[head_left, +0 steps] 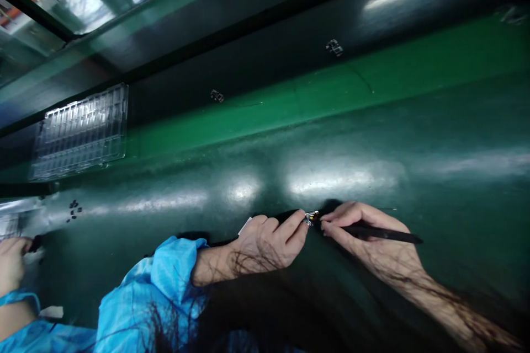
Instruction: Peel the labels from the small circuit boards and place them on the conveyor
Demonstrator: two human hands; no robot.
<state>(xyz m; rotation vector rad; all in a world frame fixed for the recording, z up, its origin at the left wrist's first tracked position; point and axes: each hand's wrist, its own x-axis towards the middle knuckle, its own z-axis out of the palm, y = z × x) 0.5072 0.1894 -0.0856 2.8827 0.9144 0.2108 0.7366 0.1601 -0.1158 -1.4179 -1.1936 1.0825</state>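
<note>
My left hand (275, 240) is closed, thumb and fingers pinching a small shiny electronic part (311, 217) with metal and yellowish spots. Close on its right, my right hand (368, 242) is closed around a slim black pen-like tool (385, 233). The tool's rear end points right, while its working tip is hidden at my fingertips beside the part. A thin wire (389, 209) shows just behind the right hand. Strands of dark hair hang across both forearms and partly blur the view.
A co-worker's hand (12, 262) with a blue wristband is at the left edge, near several small black pieces (74, 210). A clear plastic tray (83, 132) lies at the back left. Small parts with wires (217, 96) (334, 48) rest on the dark strip behind the green mat (248, 176).
</note>
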